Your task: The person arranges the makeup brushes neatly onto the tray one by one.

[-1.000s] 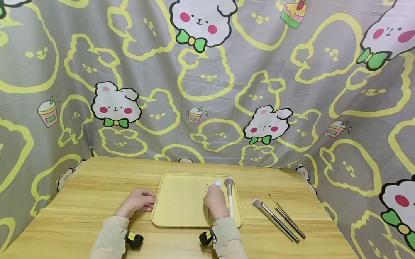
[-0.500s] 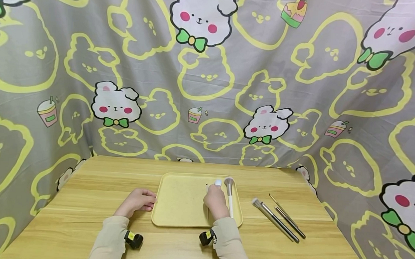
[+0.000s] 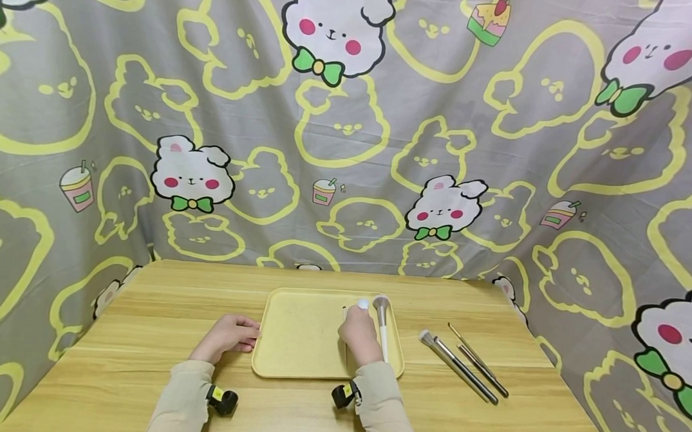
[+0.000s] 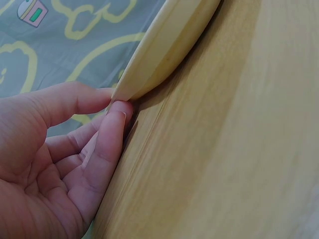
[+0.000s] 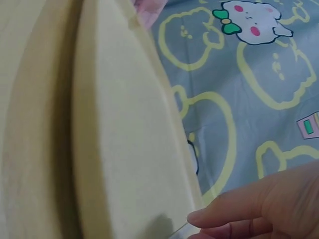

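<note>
A shallow yellow tray (image 3: pixel 300 336) lies on the wooden table. At its left side is my left hand (image 3: pixel 231 333); in the left wrist view, thumb and index finger pinch the tray's rim (image 4: pixel 154 55). Over the tray's right part, my right hand (image 3: pixel 360 336) pinches a makeup brush whose white head (image 3: pixel 363 304) sticks out beyond the knuckles; the hand hides most of it. To its right in the tray lies a white-handled makeup brush (image 3: pixel 383 317) with greyish bristles. Left of the hand shows the end of a thin brush (image 3: pixel 344 310), partly covered.
Right of the tray, several dark-handled makeup brushes lie slantwise on the table, among them a thick one with pale bristles (image 3: pixel 427 337) and a thin one (image 3: pixel 459 335). A grey cartoon-print curtain (image 3: pixel 346 222) hangs behind and at both sides of the table (image 3: pixel 279 413).
</note>
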{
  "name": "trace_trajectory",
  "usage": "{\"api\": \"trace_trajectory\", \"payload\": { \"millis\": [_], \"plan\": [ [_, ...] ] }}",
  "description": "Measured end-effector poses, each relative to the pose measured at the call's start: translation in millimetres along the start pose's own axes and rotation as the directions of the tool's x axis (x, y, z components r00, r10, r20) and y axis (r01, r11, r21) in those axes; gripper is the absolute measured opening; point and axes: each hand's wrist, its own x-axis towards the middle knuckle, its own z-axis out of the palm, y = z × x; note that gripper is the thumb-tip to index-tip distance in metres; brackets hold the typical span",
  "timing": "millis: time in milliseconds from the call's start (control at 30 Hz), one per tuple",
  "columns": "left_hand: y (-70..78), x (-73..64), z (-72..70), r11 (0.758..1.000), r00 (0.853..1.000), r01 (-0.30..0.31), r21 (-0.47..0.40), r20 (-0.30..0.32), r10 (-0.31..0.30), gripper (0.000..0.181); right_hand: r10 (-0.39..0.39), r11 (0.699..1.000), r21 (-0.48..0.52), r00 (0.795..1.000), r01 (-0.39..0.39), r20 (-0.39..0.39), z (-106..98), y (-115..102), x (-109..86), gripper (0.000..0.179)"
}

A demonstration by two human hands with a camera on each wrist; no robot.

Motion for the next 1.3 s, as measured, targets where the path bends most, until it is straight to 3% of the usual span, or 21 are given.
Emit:
{"api": "trace_trajectory", "payload": {
  "millis": [267,533,700,900,1133,1300],
  "plan": [
    [-0.3,0.8,-0.4,1.000,1.000,0.000,-0.001,-0.002,0.000,0.030,-0.004,1.000,0.029,1.000,0.003,0.031,-8,-5,-0.8,0.029],
    [-0.4,-1.4,-1.1,1.000,1.000,-0.002,-0.004,0.001,0.002,0.030,-0.069,0.998,0.016,0.997,0.069,0.037,-16,-3,1.7,0.049],
    [0.2,-1.0,-3.4,1.000,1.000,0.001,-0.005,-0.001,-0.001,0.029,-0.123,0.991,0.041,0.992,0.125,-0.036,-28,-5,1.2,0.039],
    [-0.3,-0.9,-3.8,1.000,1.000,-0.002,-0.009,0.000,0.002,0.030,-0.166,0.986,-0.006,0.974,0.168,-0.153,-42,-6,-0.6,0.021],
    [-0.9,-1.3,-1.8,1.000,1.000,-0.007,-0.014,0.001,0.007,0.029,-0.127,0.987,0.083,0.981,0.140,-0.145,-53,-2,-2.4,0.012],
    [0.2,-1.8,-0.3,1.000,1.000,-0.007,-0.014,0.001,0.007,0.028,-0.140,0.985,0.077,0.977,0.153,-0.159,-61,6,-2.5,0.011]
  ]
}}
